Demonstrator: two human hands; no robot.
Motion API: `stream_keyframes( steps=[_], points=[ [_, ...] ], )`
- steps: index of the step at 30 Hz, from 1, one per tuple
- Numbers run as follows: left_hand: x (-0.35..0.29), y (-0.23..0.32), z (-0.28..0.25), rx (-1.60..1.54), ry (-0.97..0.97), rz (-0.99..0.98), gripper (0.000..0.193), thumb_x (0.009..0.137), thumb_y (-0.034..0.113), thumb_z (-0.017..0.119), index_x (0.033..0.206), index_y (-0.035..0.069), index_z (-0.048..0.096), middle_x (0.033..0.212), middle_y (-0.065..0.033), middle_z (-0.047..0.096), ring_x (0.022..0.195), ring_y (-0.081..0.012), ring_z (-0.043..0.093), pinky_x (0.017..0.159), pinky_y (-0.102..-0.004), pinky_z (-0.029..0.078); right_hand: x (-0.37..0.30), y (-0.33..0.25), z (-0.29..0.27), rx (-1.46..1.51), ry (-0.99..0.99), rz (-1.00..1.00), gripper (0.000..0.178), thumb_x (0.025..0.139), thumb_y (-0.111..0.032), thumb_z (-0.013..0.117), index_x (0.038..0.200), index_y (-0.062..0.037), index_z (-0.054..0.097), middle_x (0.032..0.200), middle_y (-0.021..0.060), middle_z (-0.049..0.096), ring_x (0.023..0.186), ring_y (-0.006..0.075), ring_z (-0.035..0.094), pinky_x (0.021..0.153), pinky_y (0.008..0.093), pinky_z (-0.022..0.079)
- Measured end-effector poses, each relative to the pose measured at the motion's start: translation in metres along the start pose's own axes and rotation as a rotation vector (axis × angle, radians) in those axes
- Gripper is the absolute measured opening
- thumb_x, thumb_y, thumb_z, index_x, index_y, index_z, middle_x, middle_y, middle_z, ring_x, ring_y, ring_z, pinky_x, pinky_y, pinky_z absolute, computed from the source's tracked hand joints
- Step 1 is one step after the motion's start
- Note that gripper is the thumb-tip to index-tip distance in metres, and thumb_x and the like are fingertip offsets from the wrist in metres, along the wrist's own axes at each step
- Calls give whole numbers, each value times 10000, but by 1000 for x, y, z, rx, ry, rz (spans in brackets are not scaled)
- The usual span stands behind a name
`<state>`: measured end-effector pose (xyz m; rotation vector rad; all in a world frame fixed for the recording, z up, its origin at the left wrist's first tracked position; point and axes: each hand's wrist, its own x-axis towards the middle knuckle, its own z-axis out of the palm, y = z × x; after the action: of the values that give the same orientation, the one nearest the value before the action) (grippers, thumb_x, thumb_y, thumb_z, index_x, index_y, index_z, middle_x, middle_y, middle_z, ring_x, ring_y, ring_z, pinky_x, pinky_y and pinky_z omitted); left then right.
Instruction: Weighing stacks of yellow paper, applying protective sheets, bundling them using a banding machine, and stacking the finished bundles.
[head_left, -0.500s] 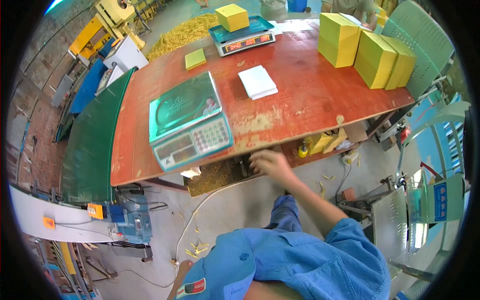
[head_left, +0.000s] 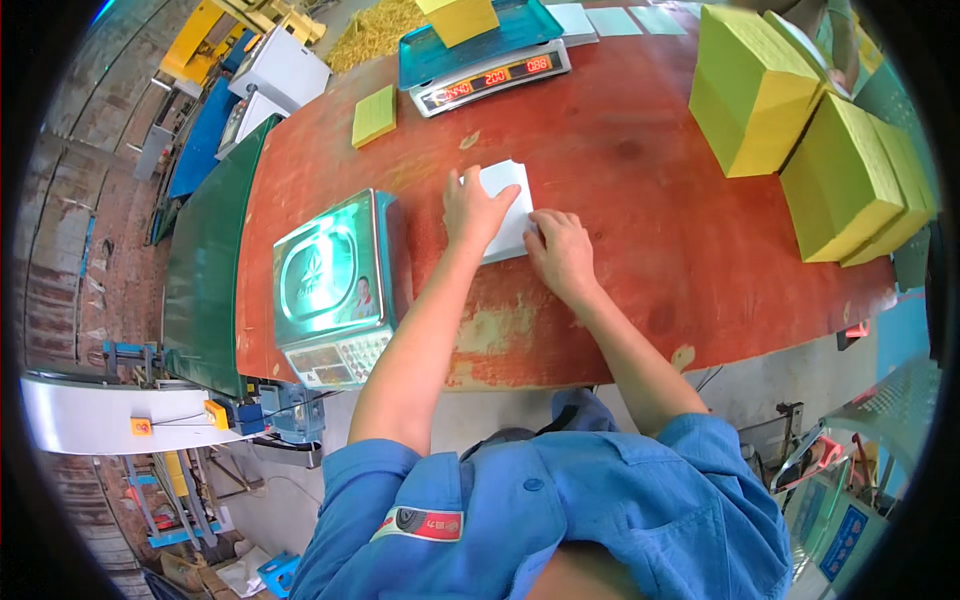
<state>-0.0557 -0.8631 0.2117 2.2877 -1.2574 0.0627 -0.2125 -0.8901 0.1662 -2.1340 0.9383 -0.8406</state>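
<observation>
A small stack of white paper (head_left: 513,228) lies on the worn red table (head_left: 640,270), between my two hands. My left hand (head_left: 475,212) grips its left side, with the thumb over the top sheet and the fingers along the far left edge. At the right edge, my right hand (head_left: 562,252) holds the stack with bent fingers; its fingertips are partly hidden. To the left of my left forearm stands a teal scale (head_left: 325,275) with a shiny flat pan and a keypad.
Beyond the stack, a second scale (head_left: 490,85) with a lit red display carries a yellow paper block (head_left: 460,20). A thin yellow pad (head_left: 374,117) lies left of it. Tall yellow paper stacks (head_left: 755,100) stand at the right, with part of a person (head_left: 842,45) behind them.
I have come closer to the table. My right hand has risen from below the table edge to the white paper stack, and my left hand has come up onto it too.
</observation>
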Motion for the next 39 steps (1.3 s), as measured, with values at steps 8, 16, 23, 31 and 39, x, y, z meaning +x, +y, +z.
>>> stream_keyframes(
  steps=[8,16,23,31,39],
  points=[
    [-5,13,34,48,-111,-237,925,704,437,781,1425,7,393,1511,-345,265,1425,-450,249,1124,-535,296,2,14,-2,266,40,14,304,831,-98,610,1124,-29,656,1175,125,657,1118,320,571,937,431,442],
    [-4,1,10,-354,-114,-323,664,736,351,782,1220,-31,534,1391,-240,452,1326,-368,424,1083,-414,364,0,9,-8,445,12,31,352,821,-89,621,1165,-18,641,1214,136,637,1158,328,548,990,430,441],
    [-12,-15,8,-531,-57,-269,429,777,273,766,1058,-16,618,1370,-223,501,1320,-360,453,1084,-389,358,2,4,-9,458,4,-19,355,823,-77,607,1171,-18,640,1209,146,635,1150,323,553,985,414,451],
    [-21,-32,21,-370,59,-141,117,827,120,685,822,6,656,1322,-222,574,1349,-409,417,1118,-447,331,6,-4,-7,421,-30,27,352,848,-23,571,1190,-19,653,1206,152,646,1117,260,589,923,360,485],
    [-19,-14,13,-473,86,-172,54,844,48,646,857,7,613,955,-130,672,907,-277,635,809,-385,498,12,-11,-9,406,108,116,256,877,-23,570,1113,-27,668,1010,146,678,894,299,654,803,368,526]
  ],
)
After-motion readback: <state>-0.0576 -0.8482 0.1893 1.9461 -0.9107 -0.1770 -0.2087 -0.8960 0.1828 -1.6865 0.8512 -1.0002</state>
